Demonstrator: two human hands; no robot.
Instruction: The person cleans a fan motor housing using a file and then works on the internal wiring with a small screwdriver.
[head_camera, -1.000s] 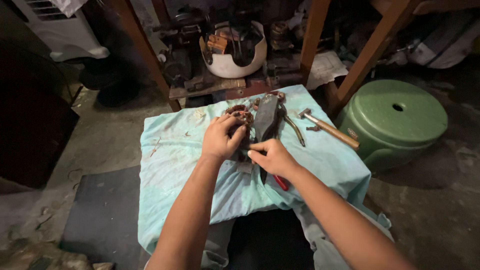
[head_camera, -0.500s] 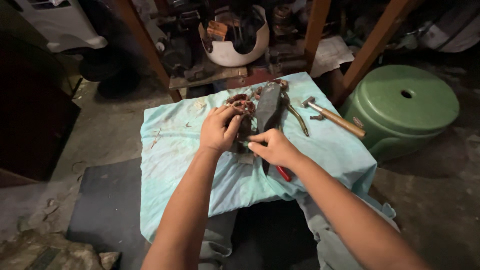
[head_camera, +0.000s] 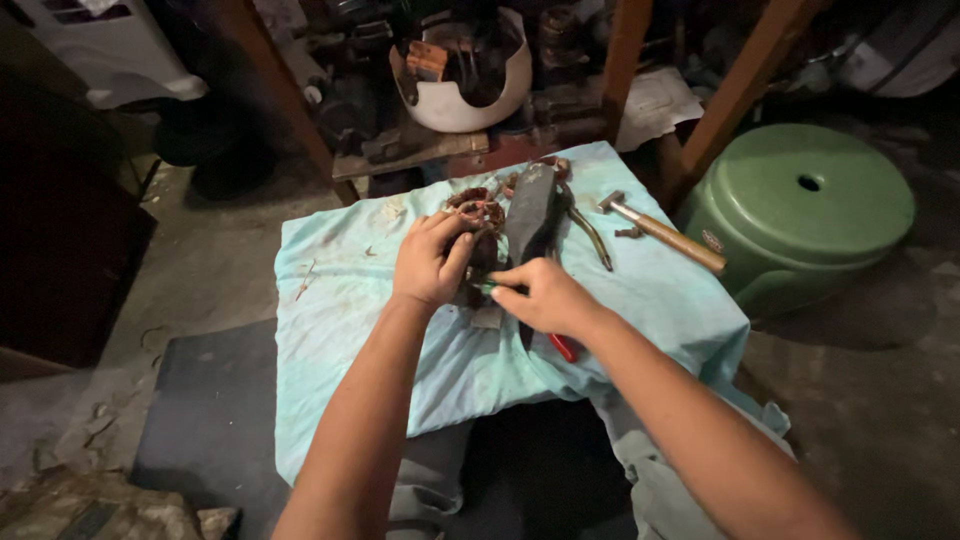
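Observation:
My left hand (head_camera: 432, 262) grips a dark round motor stator with copper windings (head_camera: 479, 215) on a light blue cloth (head_camera: 350, 310). My right hand (head_camera: 545, 297) pinches something small right beside the stator, fingertips against its near side; what it holds is too small to tell. A red tool handle (head_camera: 564, 347) pokes out under my right hand. A long dark flat tool (head_camera: 530, 205) lies just beyond both hands.
A wooden-handled hammer (head_camera: 665, 232) and pliers (head_camera: 590, 232) lie on the cloth at the right. A green plastic stool (head_camera: 805, 210) stands to the right. Behind are wooden legs (head_camera: 735, 95), a white helmet-like bowl (head_camera: 470, 70) and cluttered metal parts.
The view has shifted slightly; both hands stay on the stator, the right hand's fingers working at its near side.

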